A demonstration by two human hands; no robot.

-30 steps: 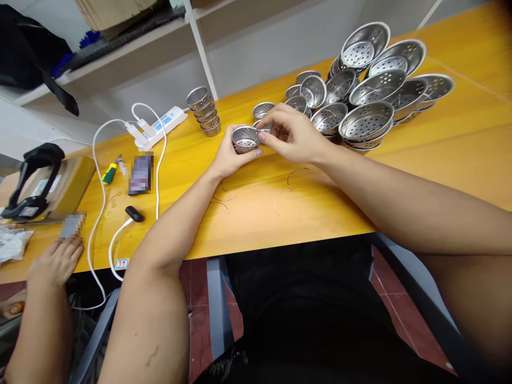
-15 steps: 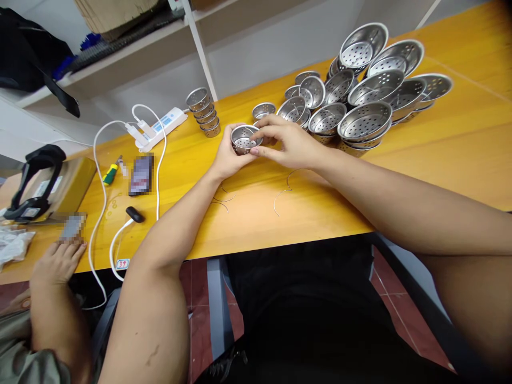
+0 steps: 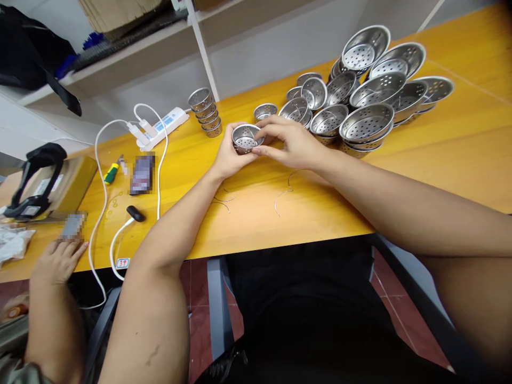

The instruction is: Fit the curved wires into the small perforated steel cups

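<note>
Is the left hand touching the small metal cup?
Touching: the head view shows the left hand holding the cup, thumb along its lower near side.

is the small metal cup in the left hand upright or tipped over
Upright: the small metal cup shows its open rim on top and holed side below. The left hand holds it; the right hand touches it.

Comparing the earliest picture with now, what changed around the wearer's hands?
The right hand has shifted slightly: its thumb moved down and left, from the right rim of the perforated cup toward its lower front, and a finger now reaches over the opening. The left hand keeps hold of that cup. The cup stack and curved wires stayed put.
</note>
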